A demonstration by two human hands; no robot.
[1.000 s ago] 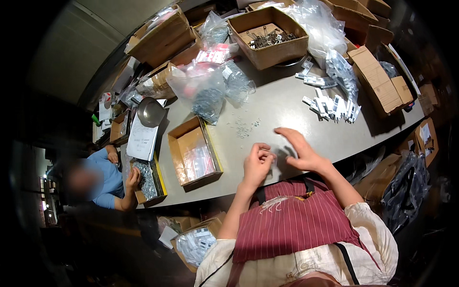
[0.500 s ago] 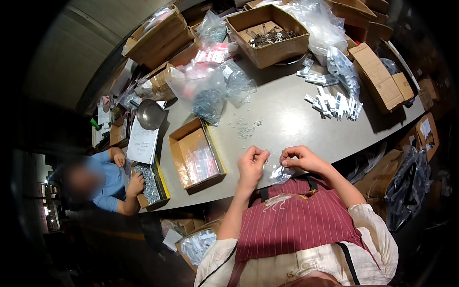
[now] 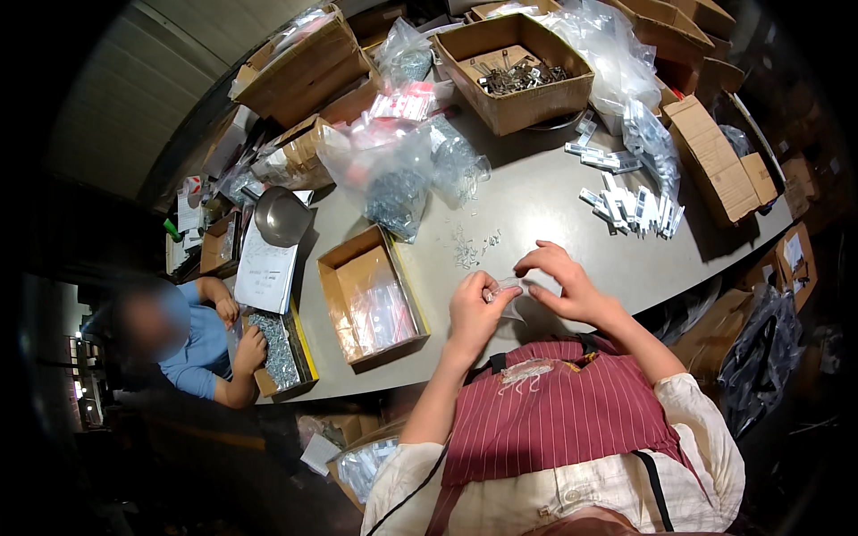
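Close to the table's front edge, my left hand (image 3: 472, 313) is closed on a small clear plastic bag (image 3: 513, 310), pinching it between thumb and fingers. Just right of the bag is my right hand (image 3: 569, 286), its thumb and fingers spread apart with nothing seen between them. A loose scatter of small metal parts (image 3: 465, 248), like screws or pins, lies on the table beyond my left hand. To the left stands an open cardboard tray (image 3: 393, 347) with flat clear bags (image 3: 384, 308) inside. What the held bag contains is too small to tell.
Silver-white metal pieces (image 3: 630, 210) lie at the right. Beyond are a cardboard box of metal clips (image 3: 527, 118) and plastic bags of hardware (image 3: 396, 201). At the left, a co-worker's hands (image 3: 250, 344) are at a box of small metal parts (image 3: 279, 357), near a metal scoop (image 3: 281, 217).
My right hand has opened from a pinch and lifted off the bag. My left hand now holds the bag, which has moved up and left.
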